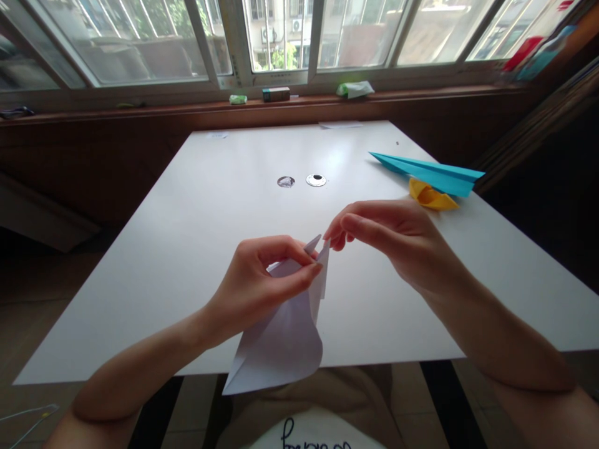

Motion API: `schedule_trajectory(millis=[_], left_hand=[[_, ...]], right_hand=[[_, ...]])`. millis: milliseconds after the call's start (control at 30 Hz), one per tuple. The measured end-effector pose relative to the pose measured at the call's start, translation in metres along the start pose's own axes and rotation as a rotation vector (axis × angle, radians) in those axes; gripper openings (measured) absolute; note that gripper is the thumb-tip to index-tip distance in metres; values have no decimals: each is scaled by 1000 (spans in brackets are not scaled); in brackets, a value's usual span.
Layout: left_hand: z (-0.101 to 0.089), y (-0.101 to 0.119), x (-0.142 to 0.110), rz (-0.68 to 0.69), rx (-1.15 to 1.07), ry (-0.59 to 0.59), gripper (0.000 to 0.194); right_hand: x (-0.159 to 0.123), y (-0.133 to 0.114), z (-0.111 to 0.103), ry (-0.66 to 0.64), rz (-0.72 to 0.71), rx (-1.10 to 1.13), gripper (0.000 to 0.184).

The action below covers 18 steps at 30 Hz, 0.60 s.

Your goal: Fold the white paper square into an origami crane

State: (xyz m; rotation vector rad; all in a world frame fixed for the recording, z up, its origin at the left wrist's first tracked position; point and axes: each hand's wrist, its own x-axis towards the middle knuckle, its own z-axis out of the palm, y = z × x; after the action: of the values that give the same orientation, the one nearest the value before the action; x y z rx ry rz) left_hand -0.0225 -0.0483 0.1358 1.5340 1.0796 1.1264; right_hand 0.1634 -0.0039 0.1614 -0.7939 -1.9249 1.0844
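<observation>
A partly folded sheet of white paper (281,343) is held up over the near edge of the white table (196,206). My left hand (262,280) is closed on the paper near its pointed top, thumb and fingers pinching the folded layers. My right hand (388,237) pinches the paper's upper tip between thumb and forefinger. The lower part of the sheet hangs loose and curved below my left hand.
A blue paper plane (430,171) lies at the table's right side, with a yellow folded paper shape (430,196) beside it. Two small round objects (302,181) sit mid-table. Small items line the window sill (281,93). A paper slip (339,125) lies at the far edge.
</observation>
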Motion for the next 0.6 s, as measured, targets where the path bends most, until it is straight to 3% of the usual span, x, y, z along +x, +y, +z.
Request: schedule_trajectory(millis=[400,600], left_hand=[[1,-1,1,11,3,-3,10],[1,-1,2,-16,47,-21,12]], right_hand=[[-2,2,5,40,-43,-160,8],[-4,2,8,150,-85,-229,8]])
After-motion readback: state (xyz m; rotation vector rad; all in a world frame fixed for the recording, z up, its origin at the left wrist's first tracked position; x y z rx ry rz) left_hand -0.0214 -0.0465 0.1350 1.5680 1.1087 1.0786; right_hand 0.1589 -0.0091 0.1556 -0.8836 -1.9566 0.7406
